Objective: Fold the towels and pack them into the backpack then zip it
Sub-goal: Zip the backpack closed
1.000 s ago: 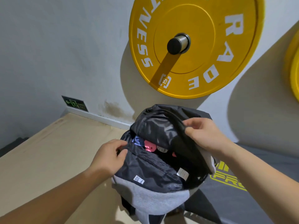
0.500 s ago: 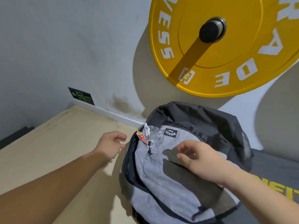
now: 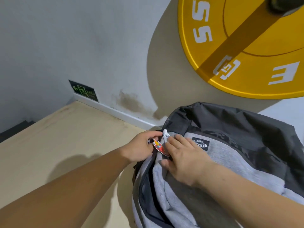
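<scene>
Since 0.5 s ago, the left hand (image 3: pixel 143 149) has been brought in to the upper left edge of the backpack (image 3: pixel 238 137), and the right hand (image 3: pixel 185 162) has been slid leftward across its grey front panel. The left hand's fingers are curled in beside the 2 charms hung at that edge, a red-and-orange charm (image 3: pixel 158 145) and a white charm (image 3: pixel 165 136). Whether anything is pinched there cannot be told, since the red-and-orange charm covers the fingertips. The right hand is laid flat on the panel just right of the charms, its fingers fairly straight and close together. A black label patch (image 3: pixel 200 143) is seen on the backpack just beyond those fingers. The backpack is stood at the right edge of a pale wooden platform (image 3: pixel 65 142), against the wall. A yellow weight plate (image 3: pixel 246 38) is hung above the backpack, and a green exit sign (image 3: pixel 83 91) is fixed low on the wall, well to its left.
</scene>
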Tool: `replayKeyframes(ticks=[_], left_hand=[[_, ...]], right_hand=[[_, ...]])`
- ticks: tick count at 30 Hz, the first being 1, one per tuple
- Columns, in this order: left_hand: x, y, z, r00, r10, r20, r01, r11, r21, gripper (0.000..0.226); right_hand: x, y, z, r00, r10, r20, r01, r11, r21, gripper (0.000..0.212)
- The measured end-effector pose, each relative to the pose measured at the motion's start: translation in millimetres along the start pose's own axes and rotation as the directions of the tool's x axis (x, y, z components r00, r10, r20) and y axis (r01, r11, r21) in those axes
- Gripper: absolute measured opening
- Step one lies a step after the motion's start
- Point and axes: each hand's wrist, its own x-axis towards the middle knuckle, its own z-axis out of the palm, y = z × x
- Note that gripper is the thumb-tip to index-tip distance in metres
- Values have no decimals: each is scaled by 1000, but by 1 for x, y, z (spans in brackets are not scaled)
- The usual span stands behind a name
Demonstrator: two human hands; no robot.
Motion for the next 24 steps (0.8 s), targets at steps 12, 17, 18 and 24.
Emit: replayKeyframes(ticks=[12, 17, 18, 24], left_hand=[[6, -19, 5, 999, -31, -13, 34, 941, 337, 11], [-13, -16, -4, 999, -41, -26, 46, 970, 238, 12], [-18, -15, -5, 998, -55, -27, 59, 974, 219, 12], [-70, 7, -13, 984, -170, 51, 155, 965, 211, 23]], right_hand=[[19, 3, 4, 962, 265, -62, -253, 955, 154, 26], [23, 4, 0, 944, 324, -54, -304, 924, 234, 74], [23, 4, 0, 950, 308, -44, -293, 934, 202, 71], [23, -6, 3, 952, 281, 123, -279, 960, -28, 48]])
